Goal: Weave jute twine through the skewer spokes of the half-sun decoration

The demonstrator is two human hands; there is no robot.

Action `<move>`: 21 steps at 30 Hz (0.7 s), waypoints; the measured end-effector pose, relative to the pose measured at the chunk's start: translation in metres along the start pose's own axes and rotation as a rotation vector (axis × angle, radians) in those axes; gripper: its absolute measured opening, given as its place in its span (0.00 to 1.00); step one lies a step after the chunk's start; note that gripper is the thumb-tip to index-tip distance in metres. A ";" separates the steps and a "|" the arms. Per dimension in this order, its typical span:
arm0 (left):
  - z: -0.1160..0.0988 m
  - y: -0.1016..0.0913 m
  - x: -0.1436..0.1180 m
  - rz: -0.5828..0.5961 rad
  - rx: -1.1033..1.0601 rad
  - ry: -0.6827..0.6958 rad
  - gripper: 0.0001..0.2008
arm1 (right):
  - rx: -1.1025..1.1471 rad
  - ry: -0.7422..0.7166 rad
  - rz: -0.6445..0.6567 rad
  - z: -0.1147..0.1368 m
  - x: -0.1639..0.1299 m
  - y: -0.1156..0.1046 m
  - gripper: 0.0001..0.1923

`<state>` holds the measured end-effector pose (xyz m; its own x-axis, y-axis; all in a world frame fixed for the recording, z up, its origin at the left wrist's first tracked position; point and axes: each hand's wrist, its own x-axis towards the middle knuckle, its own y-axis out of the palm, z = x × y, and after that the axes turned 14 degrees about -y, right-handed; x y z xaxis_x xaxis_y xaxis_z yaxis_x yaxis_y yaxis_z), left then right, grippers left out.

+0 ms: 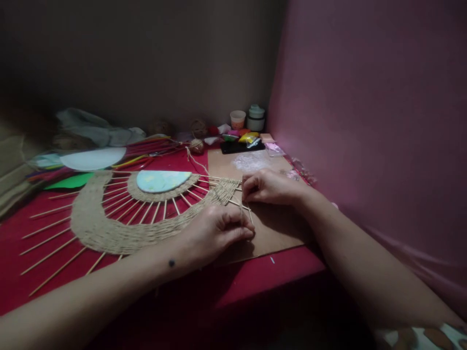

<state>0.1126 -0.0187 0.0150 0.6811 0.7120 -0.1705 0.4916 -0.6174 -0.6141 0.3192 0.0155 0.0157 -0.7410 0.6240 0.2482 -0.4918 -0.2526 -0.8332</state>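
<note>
Twine weave [87, 218] spans radial sticks [48, 255]; left hand [222, 226] pinches a strand [250, 216]; right hand [268, 187] is curled closed beside stick ends, contents indeterminable.

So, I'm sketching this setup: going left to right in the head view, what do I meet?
White half-disc → blue half-disc → front twine ball → cup → jar. The woven band spans several of these, so it's left out.
</note>
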 end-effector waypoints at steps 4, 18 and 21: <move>0.005 0.010 -0.001 -0.066 0.075 0.152 0.06 | -0.003 0.001 0.012 0.000 0.000 0.000 0.06; 0.003 -0.056 -0.001 0.097 -0.049 -0.002 0.08 | -0.004 0.051 0.025 0.001 0.000 0.000 0.04; 0.016 -0.077 -0.002 0.068 -0.014 -0.057 0.07 | -0.021 0.044 -0.008 0.000 0.001 0.002 0.04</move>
<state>0.0649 0.0328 0.0508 0.6814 0.6859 -0.2555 0.4532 -0.6694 -0.5887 0.3175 0.0155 0.0146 -0.7157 0.6583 0.2332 -0.4878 -0.2323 -0.8415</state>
